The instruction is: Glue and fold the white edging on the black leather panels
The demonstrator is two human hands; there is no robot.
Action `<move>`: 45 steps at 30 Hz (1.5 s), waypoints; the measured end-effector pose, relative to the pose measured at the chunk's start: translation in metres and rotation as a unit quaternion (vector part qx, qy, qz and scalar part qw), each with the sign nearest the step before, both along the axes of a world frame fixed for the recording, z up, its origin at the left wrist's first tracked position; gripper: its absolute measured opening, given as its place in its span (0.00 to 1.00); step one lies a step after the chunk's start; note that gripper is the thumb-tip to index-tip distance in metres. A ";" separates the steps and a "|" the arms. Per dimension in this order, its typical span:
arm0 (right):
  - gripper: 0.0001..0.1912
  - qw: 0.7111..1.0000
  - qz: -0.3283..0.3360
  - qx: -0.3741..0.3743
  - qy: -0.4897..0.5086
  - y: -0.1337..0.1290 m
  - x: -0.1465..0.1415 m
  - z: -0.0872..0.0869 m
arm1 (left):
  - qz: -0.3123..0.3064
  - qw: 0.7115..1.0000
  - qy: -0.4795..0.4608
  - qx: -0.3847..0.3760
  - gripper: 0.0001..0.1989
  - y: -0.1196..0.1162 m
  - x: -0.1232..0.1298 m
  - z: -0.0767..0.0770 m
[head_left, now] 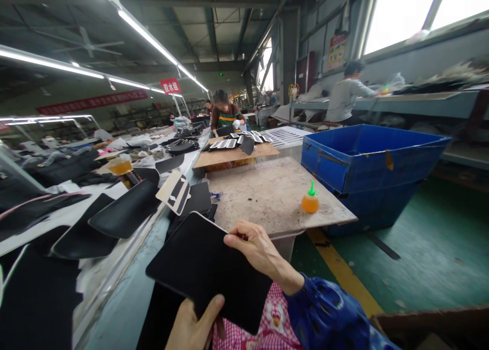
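Note:
A black rounded-corner panel (210,263) with a thin pale edge is held tilted in front of my lap. My right hand (254,245) pinches its upper right edge, thumb on the black face and fingers behind. At the lower edge my left hand (198,322) grips it, thumb on top; the other fingers are mostly hidden beneath. Just beyond lies a stack of black sheets (198,199), with a cream card with black cutouts (174,193) leaning beside it. More curved black panels (126,210) rest on the bench to the left.
A worn board table (252,187) ahead carries an orange squeeze bottle with a green nozzle (310,199). A large blue bin (374,161) stands at right. One co-worker (225,110) works at the board beyond; another person (347,95) is at the far right bench.

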State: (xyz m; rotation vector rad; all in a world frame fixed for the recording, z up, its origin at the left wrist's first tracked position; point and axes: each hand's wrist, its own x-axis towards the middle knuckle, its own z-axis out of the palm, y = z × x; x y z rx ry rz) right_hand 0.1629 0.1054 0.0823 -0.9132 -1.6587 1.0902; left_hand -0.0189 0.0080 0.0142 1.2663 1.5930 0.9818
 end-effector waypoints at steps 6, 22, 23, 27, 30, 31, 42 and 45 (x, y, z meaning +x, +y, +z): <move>0.32 0.989 0.085 -0.109 0.055 0.004 0.018 0.001 | 0.062 0.988 -0.136 -0.027 0.29 0.007 0.002 0.007; 0.06 0.989 -0.030 0.104 -0.097 -0.011 0.004 -0.014 | 0.048 0.997 -0.067 0.008 0.31 0.004 -0.004 0.007; 0.08 0.989 -0.046 0.109 -0.093 -0.011 0.002 -0.017 | 0.036 0.997 -0.061 0.007 0.32 0.005 -0.004 0.005; 0.21 0.996 -0.064 0.031 -0.044 -0.007 0.000 -0.025 | -0.010 0.996 -0.086 -0.008 0.34 0.008 -0.004 -0.002; 0.33 0.997 0.001 -0.071 0.011 -0.003 0.008 -0.022 | 0.003 0.993 -0.118 -0.031 0.35 0.012 -0.003 -0.003; 0.36 0.992 0.028 -0.113 0.039 -0.002 0.012 -0.021 | 0.023 0.990 -0.133 -0.034 0.35 0.014 -0.003 -0.003; 0.20 0.987 -0.033 -0.004 -0.154 0.000 0.007 -0.047 | 0.068 0.974 -0.218 -0.002 0.28 0.015 0.004 -0.004; 0.25 0.987 -0.043 0.018 -0.151 0.001 0.007 -0.048 | 0.084 0.967 -0.240 0.004 0.32 0.016 0.008 -0.005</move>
